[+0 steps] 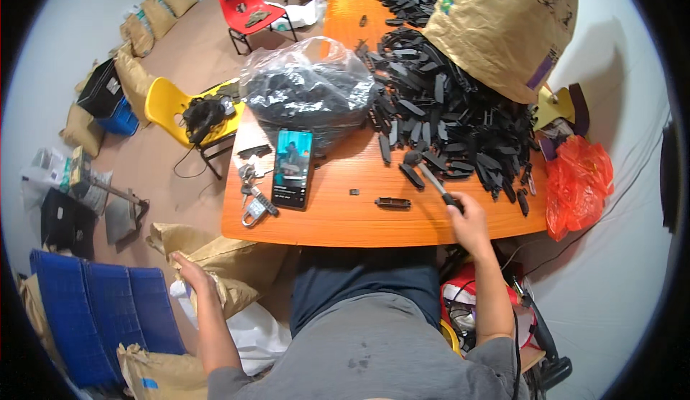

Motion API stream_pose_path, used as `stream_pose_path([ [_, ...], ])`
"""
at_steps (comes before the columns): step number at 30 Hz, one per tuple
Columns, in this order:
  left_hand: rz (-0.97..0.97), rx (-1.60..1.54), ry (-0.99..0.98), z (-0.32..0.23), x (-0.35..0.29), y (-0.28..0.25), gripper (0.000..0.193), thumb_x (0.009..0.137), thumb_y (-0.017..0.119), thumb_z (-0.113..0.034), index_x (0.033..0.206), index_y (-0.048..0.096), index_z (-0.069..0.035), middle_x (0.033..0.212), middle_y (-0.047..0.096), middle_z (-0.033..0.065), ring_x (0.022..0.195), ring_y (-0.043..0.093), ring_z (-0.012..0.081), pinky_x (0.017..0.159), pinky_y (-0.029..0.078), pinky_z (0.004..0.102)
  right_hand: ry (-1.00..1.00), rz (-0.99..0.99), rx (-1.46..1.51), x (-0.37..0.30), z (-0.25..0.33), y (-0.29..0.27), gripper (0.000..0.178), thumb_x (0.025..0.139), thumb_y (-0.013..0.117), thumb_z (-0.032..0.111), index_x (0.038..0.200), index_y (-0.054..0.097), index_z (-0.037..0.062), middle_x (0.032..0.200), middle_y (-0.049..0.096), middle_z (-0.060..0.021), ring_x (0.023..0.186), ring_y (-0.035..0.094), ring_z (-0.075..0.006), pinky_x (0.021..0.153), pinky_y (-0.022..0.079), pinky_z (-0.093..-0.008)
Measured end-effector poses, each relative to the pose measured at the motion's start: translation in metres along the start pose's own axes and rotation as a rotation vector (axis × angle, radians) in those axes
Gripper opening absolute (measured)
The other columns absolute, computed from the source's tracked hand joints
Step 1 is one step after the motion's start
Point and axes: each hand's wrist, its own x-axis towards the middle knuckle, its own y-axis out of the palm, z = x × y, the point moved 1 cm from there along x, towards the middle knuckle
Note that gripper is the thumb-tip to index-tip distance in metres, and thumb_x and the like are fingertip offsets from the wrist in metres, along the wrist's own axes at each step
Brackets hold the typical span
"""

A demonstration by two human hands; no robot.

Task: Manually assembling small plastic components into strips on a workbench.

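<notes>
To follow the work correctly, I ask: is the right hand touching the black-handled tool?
Touching. The head view shows the right hand closed around the handle end of the black-handled tool, whose grey shaft extends forward.

Right hand [468, 220]: fingers closed round the black handle of a slim tool with a grey shaft [433, 182] and a dark, blunt head. Tool slants up and left, head at the near edge of a heap of elongated black plastic pieces [467, 127]; contact there cannot be told. Heap pieces lie loose, overlapping, at mixed angles. One separate narrow black piece with a recessed upper face [393, 203] lies crosswise on the orange wood-grain table [330, 229], left of the right hand. Left hand [195, 276]: at a crumpled brown paper sack [241, 260], below the table's front-left edge; grip unclear.
</notes>
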Motion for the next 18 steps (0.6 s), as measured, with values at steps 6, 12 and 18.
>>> stream_pose_path([
  [6, -0.147, -0.172, 0.092, -0.023, 0.061, -0.061, 0.079, 0.098, 0.045, -0.057, 0.13, 0.048, 0.015, 0.129, 0.054, 0.0195, 0.111, 0.053, 0.0243, 0.099, 0.042, 0.0357, -0.389, 0.035, -0.405, 0.02, 0.05, 0.077, 0.024, 0.081, 0.07, 0.012, 0.104, 0.064, 0.0078, 0.094, 0.06, -0.0111, 0.092, 0.06, -0.0311, 0.074, 0.052, -0.043],
  [12, -0.128, -0.331, 0.463, -0.165, 0.065, -0.153, 0.06, 0.101, 0.049, -0.044, 0.131, 0.051, 0.008, 0.127, 0.057, 0.0136, 0.11, 0.056, 0.0214, 0.097, 0.043, 0.0341, -0.402, -0.05, -0.521, 0.033, 0.052, 0.105, 0.036, 0.079, 0.073, 0.013, 0.113, 0.062, 0.0073, 0.109, 0.057, -0.0107, 0.107, 0.051, -0.0324, 0.088, 0.044, -0.0453],
  [18, -0.019, -0.38, 0.624, -0.383, -0.048, -0.174, 0.06, 0.099, 0.053, -0.047, 0.128, 0.056, 0.005, 0.123, 0.061, 0.0088, 0.109, 0.057, 0.0168, 0.095, 0.045, 0.0299, -0.505, -0.212, -0.565, 0.017, 0.071, 0.11, 0.036, 0.08, 0.072, 0.021, 0.112, 0.061, 0.0071, 0.124, 0.054, -0.0129, 0.112, 0.049, -0.0337, 0.09, 0.041, -0.0492],
])
